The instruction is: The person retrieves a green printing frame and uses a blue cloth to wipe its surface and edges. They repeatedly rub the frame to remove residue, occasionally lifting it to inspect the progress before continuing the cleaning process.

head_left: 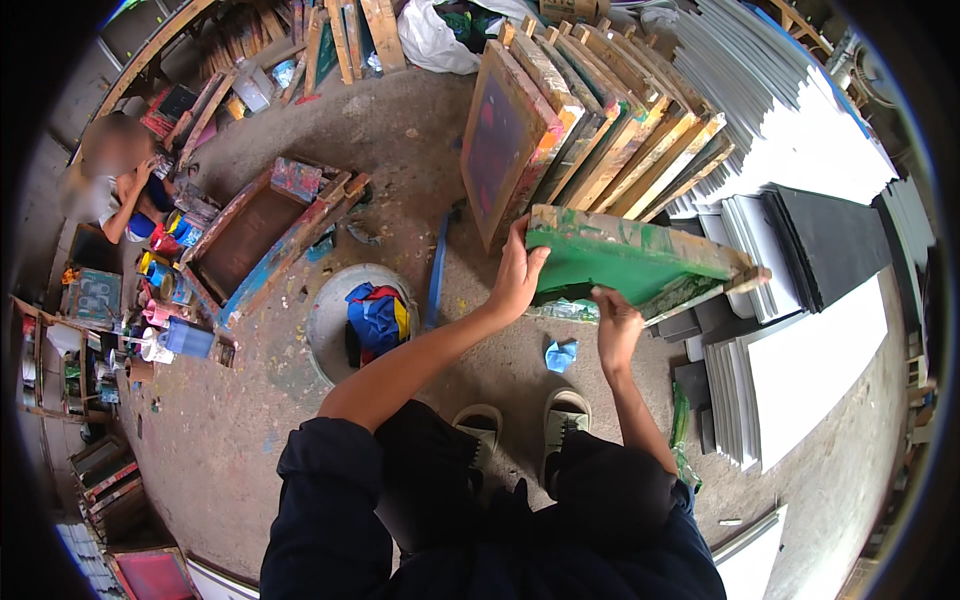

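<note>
Grasping left hand (514, 272): green-stained screen-printing frame (625, 257), right of centre
Right hand (620, 322): curled near its lower edge, grip unclear

The left hand (517, 275) grips a green-smeared frame (628, 241).

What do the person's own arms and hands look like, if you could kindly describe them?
Both the left hand and the right hand are bare, without gloves, and no watch or bracelet shows. The dark navy left sleeve is bunched up around the elbow, leaving the forearm uncovered. Less of the right sleeve shows; it looks dark blue too.
</note>
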Available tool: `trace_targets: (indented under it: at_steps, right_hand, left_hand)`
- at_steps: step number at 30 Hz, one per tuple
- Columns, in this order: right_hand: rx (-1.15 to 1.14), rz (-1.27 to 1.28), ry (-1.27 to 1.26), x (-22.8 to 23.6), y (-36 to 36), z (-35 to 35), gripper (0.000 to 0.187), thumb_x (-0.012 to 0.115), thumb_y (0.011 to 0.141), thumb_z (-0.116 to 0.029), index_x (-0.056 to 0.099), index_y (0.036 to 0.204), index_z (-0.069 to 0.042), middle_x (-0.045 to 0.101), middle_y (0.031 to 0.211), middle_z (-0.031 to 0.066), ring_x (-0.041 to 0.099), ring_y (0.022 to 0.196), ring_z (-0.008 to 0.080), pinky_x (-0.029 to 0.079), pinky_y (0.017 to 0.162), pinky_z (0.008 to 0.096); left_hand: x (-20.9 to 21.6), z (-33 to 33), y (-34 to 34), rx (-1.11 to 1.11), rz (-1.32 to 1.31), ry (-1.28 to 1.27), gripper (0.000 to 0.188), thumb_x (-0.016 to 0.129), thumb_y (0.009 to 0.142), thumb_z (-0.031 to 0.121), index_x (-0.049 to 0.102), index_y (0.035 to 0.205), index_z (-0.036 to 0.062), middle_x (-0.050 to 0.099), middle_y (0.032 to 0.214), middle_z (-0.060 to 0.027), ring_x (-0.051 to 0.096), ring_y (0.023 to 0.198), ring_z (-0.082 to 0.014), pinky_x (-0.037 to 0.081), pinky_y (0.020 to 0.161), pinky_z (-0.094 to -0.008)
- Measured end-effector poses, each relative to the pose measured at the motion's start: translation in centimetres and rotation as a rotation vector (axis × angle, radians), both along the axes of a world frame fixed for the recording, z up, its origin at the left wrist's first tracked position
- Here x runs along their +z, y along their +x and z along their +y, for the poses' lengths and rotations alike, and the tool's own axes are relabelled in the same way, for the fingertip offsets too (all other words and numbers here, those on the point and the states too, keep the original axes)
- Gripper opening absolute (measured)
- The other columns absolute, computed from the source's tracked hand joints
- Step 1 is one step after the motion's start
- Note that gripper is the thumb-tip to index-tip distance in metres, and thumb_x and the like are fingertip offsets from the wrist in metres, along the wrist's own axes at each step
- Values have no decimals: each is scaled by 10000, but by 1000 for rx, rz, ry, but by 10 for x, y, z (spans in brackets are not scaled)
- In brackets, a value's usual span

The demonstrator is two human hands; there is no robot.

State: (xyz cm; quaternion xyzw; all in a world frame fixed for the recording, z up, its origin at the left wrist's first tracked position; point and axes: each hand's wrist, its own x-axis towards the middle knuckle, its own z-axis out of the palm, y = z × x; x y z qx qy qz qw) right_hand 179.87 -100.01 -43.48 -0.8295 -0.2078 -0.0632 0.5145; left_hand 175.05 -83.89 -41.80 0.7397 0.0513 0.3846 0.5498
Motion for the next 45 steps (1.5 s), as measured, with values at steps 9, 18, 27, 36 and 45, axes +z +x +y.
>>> trace_targets:
  at_steps: [9, 18, 27, 36, 45]
  right_hand:
    - [-85, 26, -24, 19, -5, -31, 134, 617, 785, -80, 652, 904, -28, 649, 743, 135, 609, 655, 93, 466, 597, 256]
    - [-199, 65, 6, 38, -1, -48, 158, 617, 792, -97, 649, 913, 1, 649, 714, 133, 547, 645, 47, 446, 604, 230]
    - [-322, 28, 23, 73, 13, -104, 205, 557, 848, -161, 639, 971, -19, 636, 698, 65, 533, 646, 66, 427, 634, 221]
    - [-368, 74, -116, 11, 44, -146, 266, 455, 868, -94, 577, 1096, -33, 630, 943, 152, 645, 798, 224, 474, 707, 293]
    - [295, -367, -432, -42, 16, -40, 424, 608, 759, -125, 413, 1112, 6, 487, 1054, 182, 482, 993, 340, 416, 857, 396]
  left_hand:
    - [-5, -1, 1, -20, 22, 23, 485, 423, 910, 353, 284, 1206, -5, 431, 1099, -183, 450, 996, -271, 352, 868, -343]
    - [-5, 4, -4, -46, 70, 52, 489, 427, 908, 347, 273, 1207, -7, 424, 1110, -178, 444, 1015, -273, 341, 884, -348]
    - [-8, 9, -2, -21, 72, 56, 512, 411, 910, 374, 275, 1213, -15, 440, 1115, -187, 451, 1033, -286, 344, 888, -354]
    - [-5, 13, 6, -32, 78, 111, 477, 420, 915, 330, 287, 1225, -8, 443, 1132, -199, 451, 1051, -299, 342, 895, -364]
    - [1, 13, 2, -21, 140, 107, 485, 403, 922, 326, 258, 1239, -11, 444, 1131, -212, 448, 1059, -317, 337, 903, -372]
